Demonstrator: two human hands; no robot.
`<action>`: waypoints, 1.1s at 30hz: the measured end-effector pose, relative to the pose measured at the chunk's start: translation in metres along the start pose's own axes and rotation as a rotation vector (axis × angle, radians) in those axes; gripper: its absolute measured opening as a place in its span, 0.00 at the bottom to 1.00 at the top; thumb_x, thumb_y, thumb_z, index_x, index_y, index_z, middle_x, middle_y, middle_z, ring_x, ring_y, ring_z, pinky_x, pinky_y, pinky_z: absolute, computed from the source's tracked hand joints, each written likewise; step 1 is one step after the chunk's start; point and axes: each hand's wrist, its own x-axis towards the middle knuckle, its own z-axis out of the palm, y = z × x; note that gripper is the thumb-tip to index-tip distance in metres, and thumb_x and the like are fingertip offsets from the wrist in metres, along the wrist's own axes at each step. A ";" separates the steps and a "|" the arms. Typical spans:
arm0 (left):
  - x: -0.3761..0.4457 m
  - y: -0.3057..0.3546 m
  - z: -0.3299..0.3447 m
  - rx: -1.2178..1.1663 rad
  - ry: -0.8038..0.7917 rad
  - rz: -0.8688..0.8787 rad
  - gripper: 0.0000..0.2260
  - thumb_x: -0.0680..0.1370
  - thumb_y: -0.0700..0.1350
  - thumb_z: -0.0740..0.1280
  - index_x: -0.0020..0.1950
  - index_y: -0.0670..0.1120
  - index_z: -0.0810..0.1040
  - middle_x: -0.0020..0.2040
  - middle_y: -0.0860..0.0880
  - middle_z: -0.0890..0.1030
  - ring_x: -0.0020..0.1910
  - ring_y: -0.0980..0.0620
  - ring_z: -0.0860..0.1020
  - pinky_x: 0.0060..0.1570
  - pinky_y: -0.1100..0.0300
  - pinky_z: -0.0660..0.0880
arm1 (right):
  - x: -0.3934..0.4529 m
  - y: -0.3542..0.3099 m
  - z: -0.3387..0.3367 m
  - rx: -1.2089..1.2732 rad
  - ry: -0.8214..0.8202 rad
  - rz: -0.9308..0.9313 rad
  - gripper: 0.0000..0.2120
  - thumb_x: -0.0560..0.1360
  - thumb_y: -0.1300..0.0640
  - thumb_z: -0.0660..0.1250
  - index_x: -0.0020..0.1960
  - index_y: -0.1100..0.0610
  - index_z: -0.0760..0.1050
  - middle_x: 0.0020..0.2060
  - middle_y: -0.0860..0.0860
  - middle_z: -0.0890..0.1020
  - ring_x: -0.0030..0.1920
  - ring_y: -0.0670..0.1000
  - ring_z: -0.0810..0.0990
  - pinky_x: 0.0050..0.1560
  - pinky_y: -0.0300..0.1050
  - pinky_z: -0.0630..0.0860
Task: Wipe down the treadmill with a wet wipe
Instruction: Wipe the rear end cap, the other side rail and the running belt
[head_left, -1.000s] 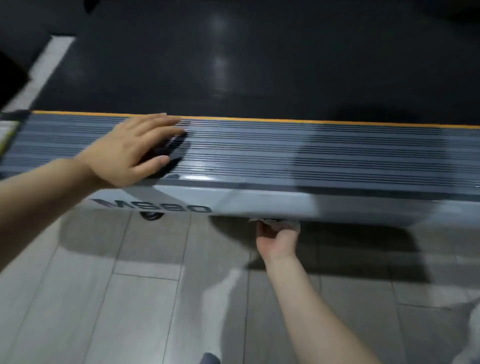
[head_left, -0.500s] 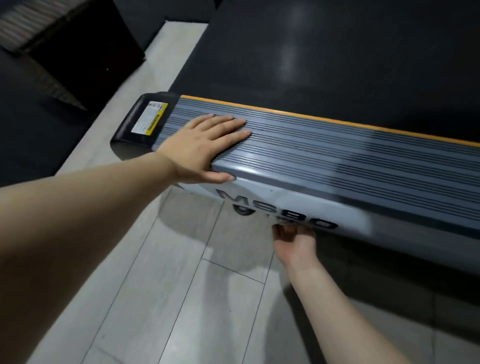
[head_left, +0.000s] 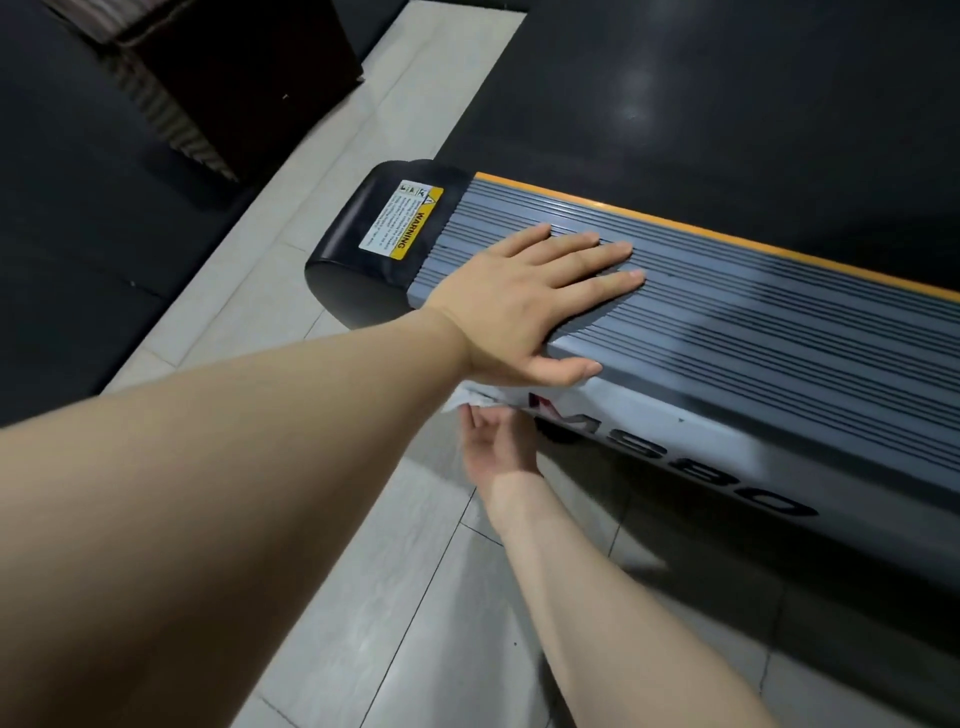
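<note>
The treadmill has a grey ribbed side rail (head_left: 753, 322) with an orange edge, a black belt (head_left: 727, 104) beyond it and a silver side panel (head_left: 675, 431) with dark lettering. My left hand (head_left: 519, 301) lies flat on the rail near the black end cap (head_left: 374, 244), its thumb over the rail's near edge. Just below it, my right hand (head_left: 496, 447) presses a white wet wipe (head_left: 470, 400) against the left end of the side panel. Its fingers point up, and their tips are partly hidden under my left thumb.
The end cap carries a yellow and white warning label (head_left: 402, 221). Light grey floor tiles (head_left: 389, 571) run along the treadmill's near side. A dark mat (head_left: 78, 234) lies at the left and a dark piece of furniture (head_left: 234, 67) stands at the top left.
Both hands have slid left along the treadmill toward the end cap. The right hand with the wipe now sits at the start of the lettering, right under the left hand.
</note>
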 end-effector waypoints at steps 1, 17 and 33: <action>0.000 0.000 0.000 0.004 0.002 -0.004 0.35 0.77 0.69 0.52 0.81 0.54 0.57 0.80 0.51 0.59 0.79 0.48 0.58 0.77 0.44 0.54 | 0.001 0.006 0.006 -0.017 0.003 0.016 0.18 0.70 0.76 0.46 0.33 0.55 0.59 0.32 0.50 0.59 0.31 0.48 0.63 0.70 0.48 0.66; 0.000 0.004 -0.001 0.028 -0.045 -0.015 0.36 0.77 0.68 0.53 0.81 0.54 0.54 0.81 0.51 0.57 0.79 0.47 0.56 0.78 0.46 0.51 | -0.088 -0.059 -0.032 -0.234 -0.142 0.084 0.08 0.80 0.60 0.63 0.57 0.59 0.77 0.51 0.56 0.83 0.48 0.52 0.83 0.44 0.46 0.81; 0.012 0.113 -0.085 0.068 -0.372 -0.275 0.31 0.82 0.55 0.58 0.82 0.48 0.50 0.82 0.48 0.50 0.79 0.45 0.54 0.76 0.48 0.56 | -0.322 -0.201 -0.124 -1.139 -0.067 -0.542 0.15 0.76 0.70 0.61 0.58 0.57 0.77 0.48 0.54 0.85 0.45 0.52 0.84 0.36 0.42 0.78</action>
